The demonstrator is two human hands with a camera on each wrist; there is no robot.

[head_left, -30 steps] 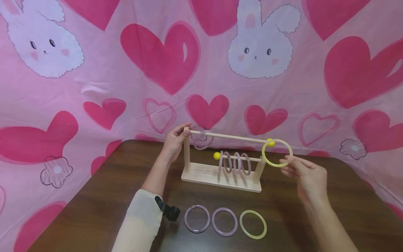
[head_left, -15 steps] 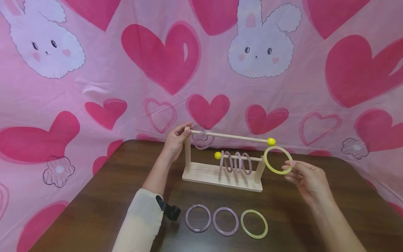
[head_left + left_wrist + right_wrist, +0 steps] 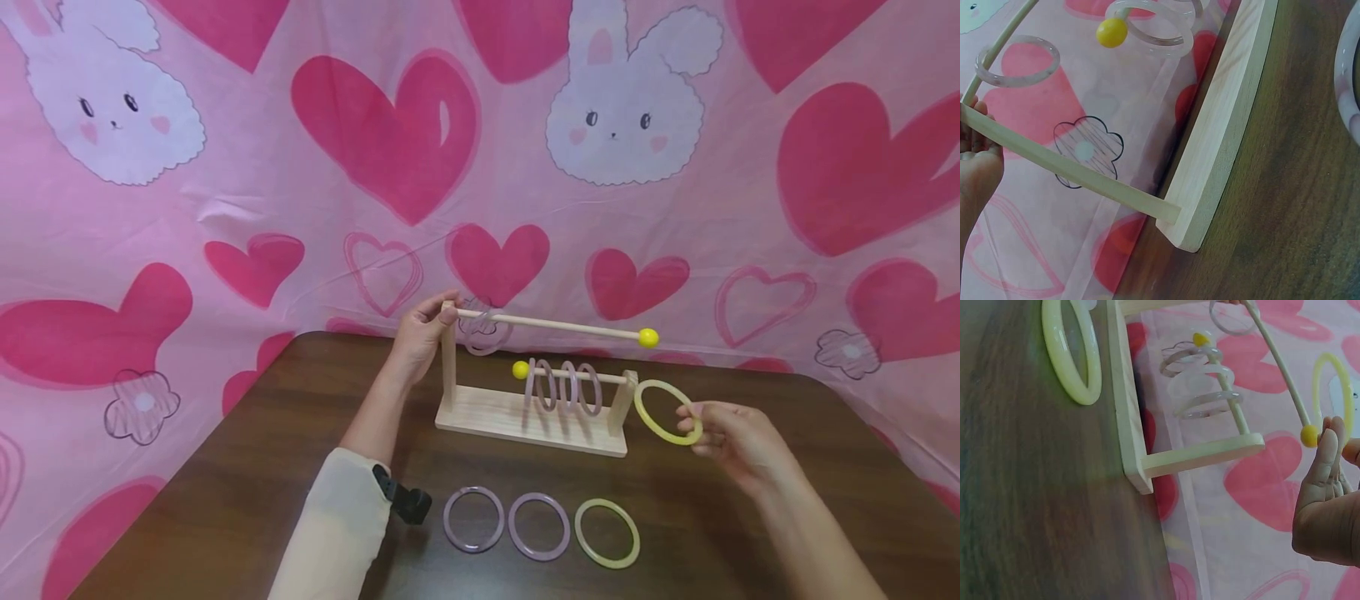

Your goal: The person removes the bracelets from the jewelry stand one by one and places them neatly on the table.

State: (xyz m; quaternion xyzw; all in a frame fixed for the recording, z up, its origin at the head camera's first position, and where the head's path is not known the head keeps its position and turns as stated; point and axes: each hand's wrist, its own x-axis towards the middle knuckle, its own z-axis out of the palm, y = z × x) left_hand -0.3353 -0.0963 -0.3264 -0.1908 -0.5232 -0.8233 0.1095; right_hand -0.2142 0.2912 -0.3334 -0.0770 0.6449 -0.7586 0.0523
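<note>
A wooden stand [image 3: 495,410] with a tall left post and a short right post sits on the table. My left hand [image 3: 422,333] grips the top of the tall post, its thumb on the near side. From that post runs the upper rod [image 3: 570,324], tipped with a yellow ball [image 3: 648,337]; one translucent purple ring [image 3: 491,347] hangs near its left end. Several purple rings [image 3: 573,387] hang on the lower rod. My right hand [image 3: 738,437] pinches a yellow ring [image 3: 655,427] by its right side, beside the short post [image 3: 621,408] and lower than the upper ball.
In front of the stand three rings lie flat in a row: a purple ring [image 3: 447,533], another purple ring [image 3: 513,533] and a pale yellow ring [image 3: 581,537]. A pink cloth [image 3: 517,200] with hearts and rabbits hangs behind the dark wooden table [image 3: 300,417].
My right hand has lowered the yellow ring, from overlapping the upper ball in view to beside the short post, and drifted slightly right. My left hand keeps its grip on the tall post.
</note>
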